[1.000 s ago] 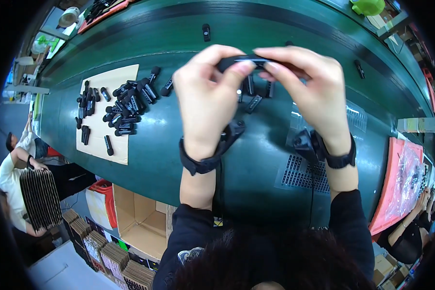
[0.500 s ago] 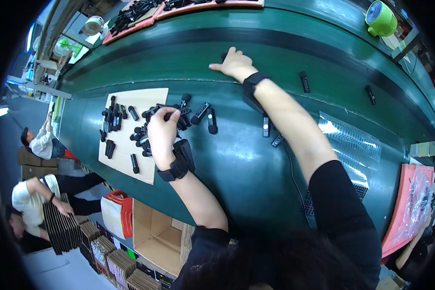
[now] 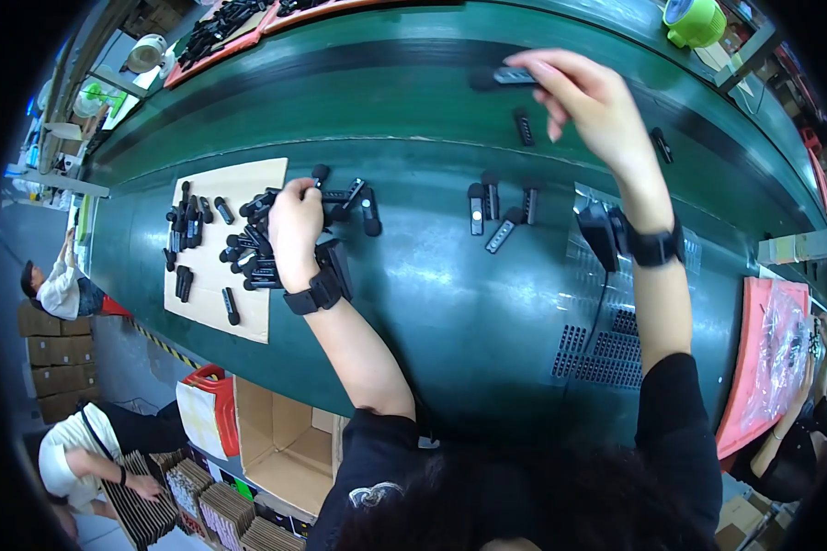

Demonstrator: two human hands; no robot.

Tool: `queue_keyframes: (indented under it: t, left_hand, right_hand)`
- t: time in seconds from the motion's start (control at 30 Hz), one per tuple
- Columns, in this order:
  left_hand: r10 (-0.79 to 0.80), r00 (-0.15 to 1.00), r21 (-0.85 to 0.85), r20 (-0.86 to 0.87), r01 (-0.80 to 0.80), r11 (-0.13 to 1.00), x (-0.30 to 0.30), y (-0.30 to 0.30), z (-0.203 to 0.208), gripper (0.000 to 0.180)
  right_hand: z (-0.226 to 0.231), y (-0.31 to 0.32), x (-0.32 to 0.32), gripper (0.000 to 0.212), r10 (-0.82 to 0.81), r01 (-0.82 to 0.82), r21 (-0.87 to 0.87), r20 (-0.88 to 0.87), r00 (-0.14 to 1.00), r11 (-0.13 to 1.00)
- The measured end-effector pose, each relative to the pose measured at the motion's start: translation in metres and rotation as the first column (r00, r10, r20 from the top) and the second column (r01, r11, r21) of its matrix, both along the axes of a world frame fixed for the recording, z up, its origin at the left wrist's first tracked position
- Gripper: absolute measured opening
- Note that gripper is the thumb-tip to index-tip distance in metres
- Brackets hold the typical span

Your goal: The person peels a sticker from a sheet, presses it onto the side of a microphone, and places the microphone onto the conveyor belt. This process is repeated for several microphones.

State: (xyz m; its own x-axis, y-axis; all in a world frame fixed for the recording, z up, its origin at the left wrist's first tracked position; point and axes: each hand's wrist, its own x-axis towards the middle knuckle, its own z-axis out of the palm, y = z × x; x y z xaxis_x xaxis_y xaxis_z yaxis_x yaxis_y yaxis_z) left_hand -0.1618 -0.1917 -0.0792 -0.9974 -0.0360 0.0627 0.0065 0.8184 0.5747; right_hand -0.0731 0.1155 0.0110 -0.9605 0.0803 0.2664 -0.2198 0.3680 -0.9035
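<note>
My right hand (image 3: 597, 110) is raised over the far side of the green bench, its thumb and forefinger closed on one end of a small black clip-on microphone (image 3: 516, 76) with a foam top, slightly blurred. My left hand (image 3: 296, 230) is closed, fingertips down at the edge of a pile of similar microphones (image 3: 257, 248); what its fingers grip, if anything, is hidden. The pile lies partly on a beige cardboard sheet (image 3: 216, 298). A second cluster of microphones (image 3: 193, 220) lies farther left on that sheet. Between my hands lies a small group of microphones (image 3: 492, 211).
Two single microphones (image 3: 524, 129) lie beyond, near my right hand. Clear plastic trays (image 3: 583, 266) and black perforated pieces (image 3: 602, 354) lie at right. Pink foam trays (image 3: 740, 395) stand at the bench's right end. An open carton (image 3: 285, 450) sits below the left edge. People work at both sides.
My right hand has moved right with a microphone between its fingers. My left hand stays at the pile. The whole view has shifted a little.
</note>
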Motion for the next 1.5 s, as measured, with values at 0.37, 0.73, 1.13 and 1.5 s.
queue_keyframes:
  t: [0.37, 0.73, 1.13, 1.5]
  left_hand:
    - [-0.397, 0.848, 0.837, -0.350, 0.473, 0.273, 0.116, 0.094, 0.105, 0.044]
    - [-0.642, 0.758, 0.976, -0.112, 0.207, 0.074, 0.136, 0.127, 0.103, 0.052]
    - [-0.638, 0.750, 0.943, -0.174, 0.314, 0.111, 0.138, 0.130, 0.099, 0.053]
    - [-0.735, 0.595, 0.299, -0.324, 0.802, 0.517, 0.123, 0.130, 0.090, 0.019]
  right_hand:
    - [-0.020, -0.030, 0.107, 0.029, -0.290, 0.303, 0.033, -0.210, 0.934, 0.952]
    - [-0.005, -0.040, 0.130, 0.031, -0.175, 0.244, 0.176, -0.337, 0.925, 0.954]
    - [-0.001, -0.041, 0.134, 0.032, -0.191, 0.293, 0.215, -0.396, 0.898, 0.932]
    - [-0.005, -0.036, 0.132, 0.032, -0.158, 0.265, 0.248, -0.382, 0.911, 0.932]
